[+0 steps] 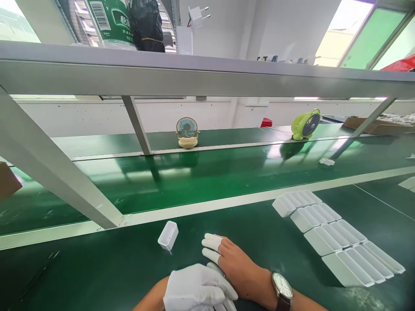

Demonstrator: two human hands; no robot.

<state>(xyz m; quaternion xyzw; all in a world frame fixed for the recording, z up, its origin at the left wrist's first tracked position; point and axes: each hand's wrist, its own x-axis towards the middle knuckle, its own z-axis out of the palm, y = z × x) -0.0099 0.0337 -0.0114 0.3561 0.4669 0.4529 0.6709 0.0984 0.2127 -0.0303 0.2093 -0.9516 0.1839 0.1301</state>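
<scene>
My right hand [231, 261] lies flat on the green worktop [97, 268], bare, with white finger cots on its fingertips and a watch [282, 288] on the wrist. My left hand [196, 290], in a white glove, rests across the near fingers of my right hand; what lies under it is hidden. A small white plastic box [167, 235] stands on the worktop just left of and beyond my right fingertips, untouched. Neither hand visibly holds anything.
Rows of white plastic boxes [337, 233] lie to the right. Beyond a metal rail runs a green conveyor belt [201, 172] with a small white piece [326, 162]. Two small fans [187, 133] [305, 124] stand behind it. A slanted metal strut [55, 172] crosses on the left.
</scene>
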